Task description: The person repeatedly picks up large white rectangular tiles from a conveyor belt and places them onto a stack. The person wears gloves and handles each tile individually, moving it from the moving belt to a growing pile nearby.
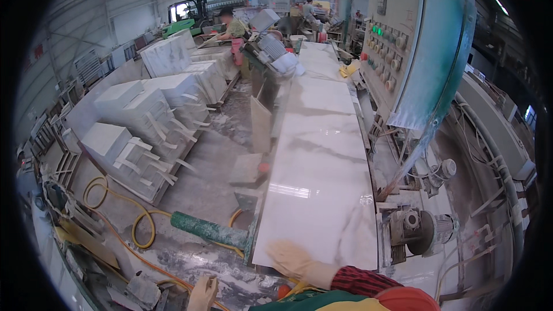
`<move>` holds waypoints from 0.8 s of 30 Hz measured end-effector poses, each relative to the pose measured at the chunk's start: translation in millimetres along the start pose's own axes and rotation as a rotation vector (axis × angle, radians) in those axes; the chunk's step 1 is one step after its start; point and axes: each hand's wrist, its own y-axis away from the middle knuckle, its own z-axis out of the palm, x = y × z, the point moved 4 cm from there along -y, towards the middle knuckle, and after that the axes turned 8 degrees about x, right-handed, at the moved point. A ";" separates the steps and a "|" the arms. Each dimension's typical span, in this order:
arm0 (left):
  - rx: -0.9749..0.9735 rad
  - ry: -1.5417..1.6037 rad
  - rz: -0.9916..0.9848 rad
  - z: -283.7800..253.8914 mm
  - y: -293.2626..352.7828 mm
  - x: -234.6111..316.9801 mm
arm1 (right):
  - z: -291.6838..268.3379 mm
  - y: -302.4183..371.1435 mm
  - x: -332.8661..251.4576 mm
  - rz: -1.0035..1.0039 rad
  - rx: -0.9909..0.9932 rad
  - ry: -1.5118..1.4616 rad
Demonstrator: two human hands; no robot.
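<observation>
The left hand [204, 294] is held low, left of the white stone slab [322, 196] and apart from it, fingers seemingly curled (whether anything is gripped cannot be told). The right hand [294, 260], the nearer one, is laid open on the slab's near left corner, nothing grasped. Ahead and rightward of it the slab is stretched, its long axis pointed away from the person, toward a farther slab [319, 95].
</observation>
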 end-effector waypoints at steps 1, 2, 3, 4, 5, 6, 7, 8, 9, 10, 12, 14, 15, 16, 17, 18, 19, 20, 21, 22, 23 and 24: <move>0.017 0.009 -0.027 -2.0 12.6 -13.5 | 4.9 -15.9 -11.5 -0.031 0.045 -0.027; 0.031 0.020 -0.050 -1.8 25.0 -27.0 | 5.5 -23.5 -17.8 -0.062 0.090 -0.055; 0.060 0.027 -0.087 -4.1 41.0 -43.7 | 12.1 -29.9 -18.3 -0.076 0.061 -0.044; 0.084 0.037 -0.111 -4.6 55.7 -56.5 | 14.9 -33.9 -15.2 -0.086 0.035 -0.026; 0.106 0.045 -0.137 -4.5 71.5 -71.4 | 16.5 -34.3 -13.4 -0.094 0.010 -0.006; 0.135 0.053 -0.173 -3.1 89.6 -91.0 | 13.1 -33.3 -15.2 -0.071 -0.015 -0.029; 0.159 0.055 -0.191 -0.9 105.1 -108.9 | 3.0 -28.9 -13.7 -0.042 -0.039 -0.044; 0.187 0.052 -0.193 2.6 120.2 -127.6 | -6.7 -21.2 -10.2 -0.012 -0.062 -0.057; 0.271 -0.043 -0.142 30.6 118.8 -222.5 | 7.1 -15.2 -3.5 -0.045 -0.082 -0.009; 0.364 -0.147 -0.120 52.8 131.3 -313.3 | 7.4 -15.9 -10.5 -0.075 -0.061 -0.034; 0.408 -0.272 0.081 54.1 191.2 -308.9 | -10.0 18.1 5.7 -0.029 -0.048 0.008; 0.421 0.031 -0.329 21.9 238.1 -260.6 | -38.2 62.5 25.6 0.002 0.001 0.106; 0.490 0.033 -0.363 20.3 271.1 -270.5 | -51.5 83.5 29.8 -0.012 0.046 0.162; 0.551 0.016 -0.389 20.5 299.6 -281.6 | -65.6 108.4 40.7 -0.014 0.084 0.192; 0.610 -0.005 -0.409 20.9 325.4 -293.5 | -78.9 133.1 52.6 -0.013 0.124 0.221; 0.664 -0.041 -0.434 21.6 355.1 -305.5 | -92.3 151.3 59.8 0.064 0.058 0.172; 0.717 -0.083 -0.461 21.9 383.8 -316.6 | -109.5 170.0 62.9 0.141 -0.011 0.125; 0.760 -0.141 -0.476 21.8 408.1 -324.1 | -120.4 193.4 70.8 0.136 0.039 0.166; 0.795 -0.200 -0.500 21.5 430.7 -331.1 | -134.1 213.7 79.6 0.260 -0.050 0.229; 0.807 -0.218 -0.530 13.5 442.8 -314.5 | -141.7 238.8 88.0 0.233 0.091 0.282; 0.672 0.013 -0.793 18.3 458.0 -303.4 | -147.7 264.9 101.5 0.302 0.131 0.267; 0.909 0.631 -0.588 38.1 492.1 -328.8 | -145.0 280.6 104.9 0.387 0.188 0.249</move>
